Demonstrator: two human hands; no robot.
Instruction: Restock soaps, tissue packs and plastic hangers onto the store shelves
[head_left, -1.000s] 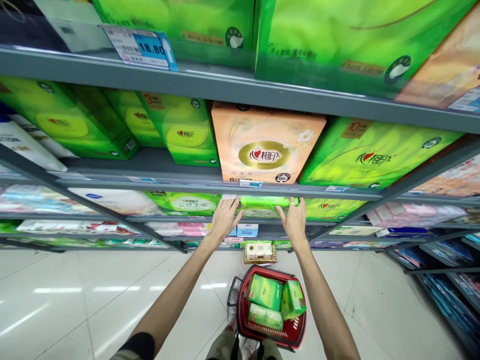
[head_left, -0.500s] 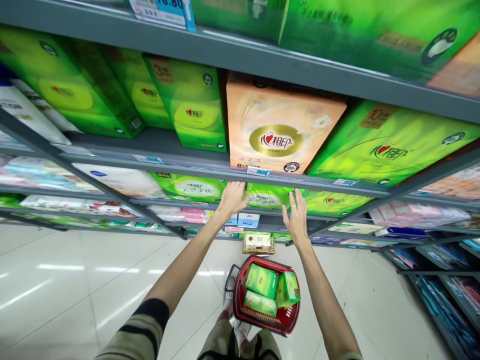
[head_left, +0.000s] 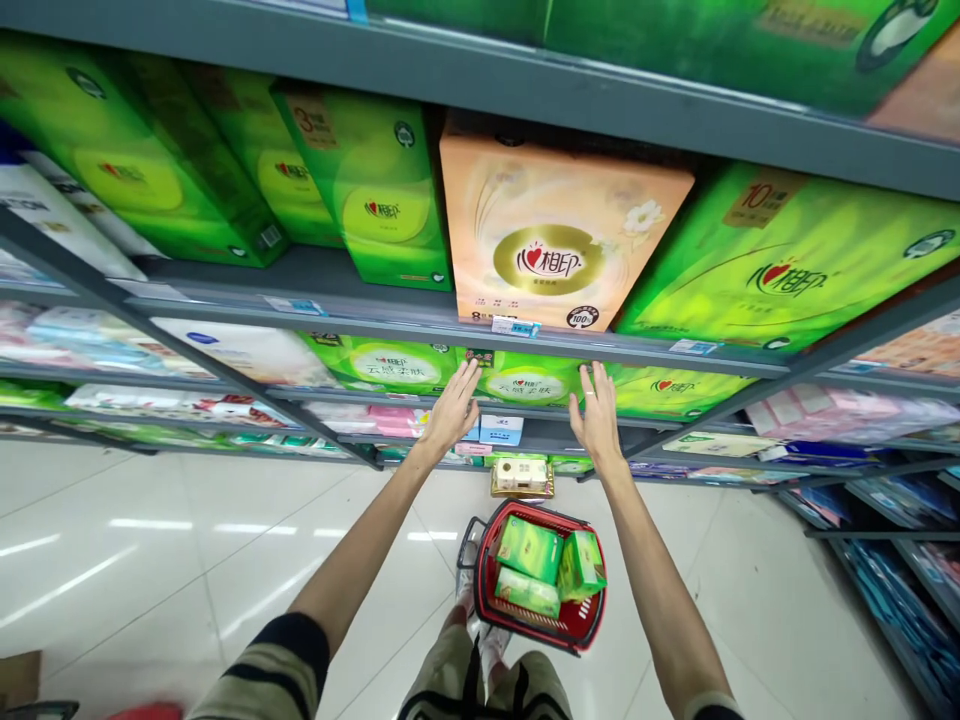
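Grey steel shelf (head_left: 360, 322), glossy green pack (head_left: 531, 384) between left hand (head_left: 452, 410), right hand (head_left: 598, 422), grips open

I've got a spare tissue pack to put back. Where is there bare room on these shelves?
One bare strip of shelf board lies between the left green pack and the upright green pack. Beside that, the peach pack and wide green pack stand tight together. The row below, where the left hand and right hand reach, is full.
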